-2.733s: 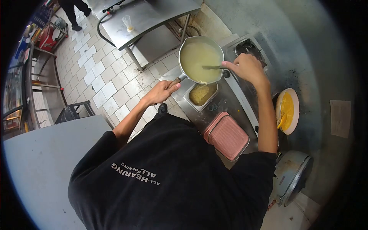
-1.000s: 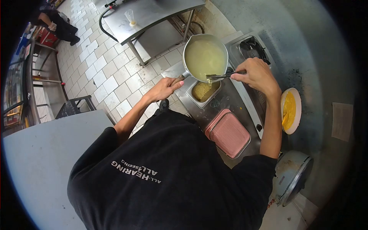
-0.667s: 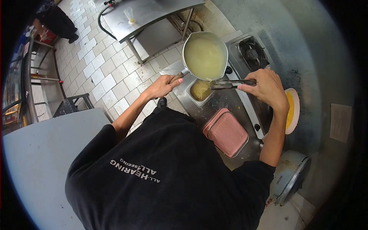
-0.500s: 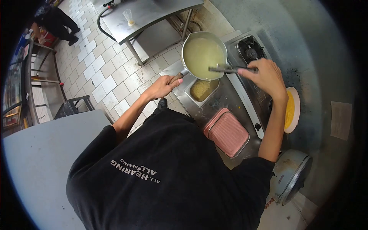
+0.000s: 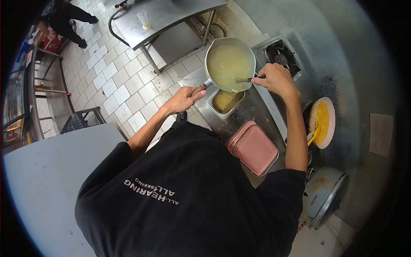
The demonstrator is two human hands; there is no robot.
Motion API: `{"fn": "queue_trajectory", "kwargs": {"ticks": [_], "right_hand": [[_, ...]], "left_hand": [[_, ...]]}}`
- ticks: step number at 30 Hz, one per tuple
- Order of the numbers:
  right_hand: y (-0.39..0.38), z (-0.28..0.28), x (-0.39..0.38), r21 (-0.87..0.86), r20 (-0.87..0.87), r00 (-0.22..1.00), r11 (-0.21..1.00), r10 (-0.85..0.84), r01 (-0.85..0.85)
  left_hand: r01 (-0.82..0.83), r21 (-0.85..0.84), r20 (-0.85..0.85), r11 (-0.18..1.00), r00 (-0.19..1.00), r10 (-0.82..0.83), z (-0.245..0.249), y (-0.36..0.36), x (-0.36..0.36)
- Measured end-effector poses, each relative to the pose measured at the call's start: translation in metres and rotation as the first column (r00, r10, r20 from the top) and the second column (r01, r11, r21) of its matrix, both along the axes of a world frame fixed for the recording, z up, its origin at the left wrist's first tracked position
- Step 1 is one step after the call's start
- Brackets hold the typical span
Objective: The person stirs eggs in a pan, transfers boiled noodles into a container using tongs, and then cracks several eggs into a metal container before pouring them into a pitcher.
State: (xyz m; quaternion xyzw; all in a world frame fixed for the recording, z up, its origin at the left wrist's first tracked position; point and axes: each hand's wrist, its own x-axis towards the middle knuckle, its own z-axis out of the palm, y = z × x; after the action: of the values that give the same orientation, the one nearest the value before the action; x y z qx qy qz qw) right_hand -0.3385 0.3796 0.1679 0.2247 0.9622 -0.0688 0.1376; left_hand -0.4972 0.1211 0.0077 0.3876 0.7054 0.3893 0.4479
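My left hand [image 5: 183,100] is closed round the wooden handle of a saucepan [image 5: 207,60], which holds cloudy, pale yellow-green liquid. In my right hand [image 5: 277,81] is a slim, dark-handled utensil [image 5: 245,79]; its far end dips into the liquid near the pan's right side, so its kind is hidden. Below the pan's near rim, a rectangular metal container [image 5: 211,102] stands on the steel counter with yellow, crumbly or noodle-like food [image 5: 223,102] in it. A few pale bits cling to that rim.
A pink-lidded container [image 5: 255,147] sits nearer me. To the right are a gas burner [image 5: 280,55], a pan [image 5: 329,137] with yellow food and a yellow utensil, and a large lidded pot [image 5: 321,192]. Another person [image 5: 68,21] stands far left.
My right hand has moved left and slightly lower, bringing the utensil's end deeper into the liquid. The saucepan has shifted slightly right. The other person's legs have moved.
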Motion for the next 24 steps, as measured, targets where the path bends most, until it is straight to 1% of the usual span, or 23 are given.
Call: {"fn": "queue_trajectory", "kwargs": {"ticks": [2,5,6,8,12,14,15,17,19,21,23,24], "right_hand": [[0.0,0.001,0.001,-0.124,0.0,0.999,0.992,0.034,-0.033],[0.006,0.011,0.008,-0.159,-0.017,0.996,0.983,0.088,-0.09],[0.003,0.02,0.009,-0.158,-0.018,0.996,0.983,0.086,-0.088],[-0.003,0.043,0.013,-0.16,0.038,0.998,0.986,0.051,-0.044],[-0.003,0.061,0.023,-0.137,0.072,0.996,0.99,0.045,-0.035],[-0.007,0.065,0.032,-0.153,-0.019,0.997,0.985,0.076,-0.078],[-0.008,0.063,0.037,-0.151,-0.02,0.997,0.986,0.075,-0.077],[-0.01,0.055,0.046,-0.066,-0.112,0.988,0.991,0.107,-0.114],[-0.015,0.058,0.049,-0.071,-0.103,0.99,0.992,0.095,-0.103],[-0.016,0.065,0.049,-0.079,-0.096,0.992,0.993,0.085,-0.093],[-0.014,0.073,0.048,-0.09,-0.057,0.998,0.996,0.022,-0.027],[-0.011,0.073,0.049,-0.091,-0.058,0.998,0.996,0.021,-0.026]], "left_hand": [[0.003,0.007,-0.009,1.0,1.0,-0.003,-0.001,0.0,0.001],[0.003,0.005,0.028,1.0,1.0,-0.003,0.0,0.001,0.002],[0.009,0.001,0.024,1.0,1.0,-0.009,-0.002,0.001,0.001],[0.018,-0.003,0.021,1.0,1.0,-0.018,-0.003,0.002,0.0],[0.026,-0.005,0.019,1.0,0.999,-0.025,0.002,0.002,0.0],[0.026,-0.015,0.02,1.0,0.999,-0.026,0.004,0.002,0.001],[0.025,-0.018,0.018,1.0,1.0,-0.024,0.002,0.002,0.0],[0.023,-0.021,0.017,1.0,1.0,-0.022,0.002,0.003,-0.001],[0.019,-0.065,-0.002,0.998,1.0,-0.019,0.002,0.004,-0.002],[0.012,-0.065,0.008,0.998,1.0,-0.011,0.001,0.003,-0.002],[0.01,-0.066,0.016,0.998,1.0,-0.009,0.001,0.003,-0.002],[0.002,-0.068,0.017,0.998,1.0,-0.001,0.002,0.004,-0.002]]}}
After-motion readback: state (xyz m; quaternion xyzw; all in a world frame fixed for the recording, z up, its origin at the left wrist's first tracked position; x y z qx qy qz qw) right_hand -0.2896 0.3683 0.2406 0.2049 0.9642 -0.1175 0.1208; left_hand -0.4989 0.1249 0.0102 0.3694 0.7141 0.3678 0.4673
